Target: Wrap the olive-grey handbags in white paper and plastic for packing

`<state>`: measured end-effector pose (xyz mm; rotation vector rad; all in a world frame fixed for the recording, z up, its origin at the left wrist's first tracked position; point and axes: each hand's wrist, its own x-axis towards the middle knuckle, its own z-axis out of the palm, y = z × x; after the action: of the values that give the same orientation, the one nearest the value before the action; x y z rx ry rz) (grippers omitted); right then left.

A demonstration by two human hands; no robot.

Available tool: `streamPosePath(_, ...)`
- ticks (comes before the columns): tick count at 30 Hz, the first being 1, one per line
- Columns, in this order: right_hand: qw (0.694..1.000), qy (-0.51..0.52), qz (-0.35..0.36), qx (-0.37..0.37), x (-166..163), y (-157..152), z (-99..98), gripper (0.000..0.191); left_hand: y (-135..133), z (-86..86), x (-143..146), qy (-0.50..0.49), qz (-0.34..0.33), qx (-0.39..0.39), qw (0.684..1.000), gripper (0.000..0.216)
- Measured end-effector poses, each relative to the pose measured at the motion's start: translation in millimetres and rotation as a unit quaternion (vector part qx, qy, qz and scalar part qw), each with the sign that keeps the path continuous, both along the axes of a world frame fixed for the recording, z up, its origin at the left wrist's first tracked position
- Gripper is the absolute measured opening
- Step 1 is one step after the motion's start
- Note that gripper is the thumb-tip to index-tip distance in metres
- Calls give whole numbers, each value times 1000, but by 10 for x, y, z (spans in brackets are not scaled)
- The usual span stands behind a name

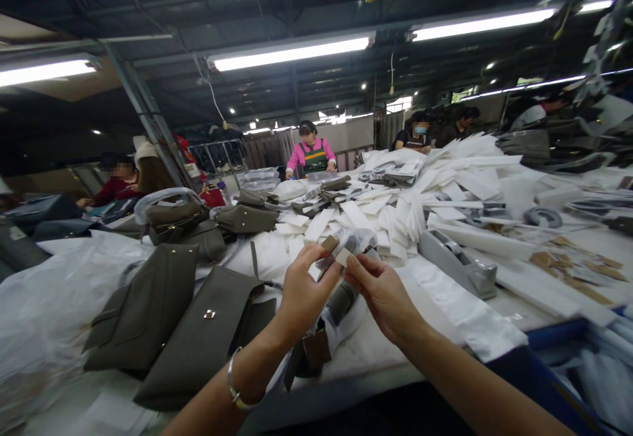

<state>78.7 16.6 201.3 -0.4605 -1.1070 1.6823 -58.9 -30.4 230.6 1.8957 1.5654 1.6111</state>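
Note:
My left hand, with a metal bangle at the wrist, is closed on a plastic-wrapped olive-brown strap. The fingers of my right hand pinch a small whitish piece, which lies against the strap; whether it is paper or tape I cannot tell. Clear film shows just behind the fingertips. Below my hands, a dark strap end with a brown tab lies near the table edge. Olive-grey handbags rest to the left of my left hand, one with a small metal clasp.
A grey tape dispenser stands to the right. White foam sheets are heaped behind it, with brown paper tags at far right. Crumpled clear plastic covers the left side. A person in pink sleeves stands across the table; others work farther back.

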Motion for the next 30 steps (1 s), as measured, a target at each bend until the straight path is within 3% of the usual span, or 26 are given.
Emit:
streamPosePath(4, 994, -41, -89, 47, -88, 52, -119, 33, -53, -2, 62, 17, 18, 38, 999, 26)
streamPosePath(8, 987, -71, -124, 66, -138, 62, -149, 36, -88, 80, 46, 54, 10, 36, 998, 22)
streamPosePath(11, 987, -76, -128, 60, -161, 40, -111, 39, -83, 133, 11, 171, 88, 47, 980, 19)
streamPosePath(17, 994, -29, -95, 37, -193, 41, -68, 40, -121, 63, 106, 439, 224, 97, 865, 35)
streamPosePath(20, 996, -2, -84, 29, -188, 30, -37, 42, -161, 14, 210, 515, 273, 106, 805, 40)
streamPosePath(23, 998, 21, -60, 19, -159, 7, -7, 41, -176, -21, 282, 551, 295, 88, 776, 45)
streamPosePath(27, 999, 17, -27, 27, -96, -4, 1, 39, -164, -25, 292, 545, 291, 44, 785, 49)
streamPosePath(30, 999, -6, -32, 31, -40, 34, -3, 37, -148, 27, 206, 475, 230, 16, 849, 48)
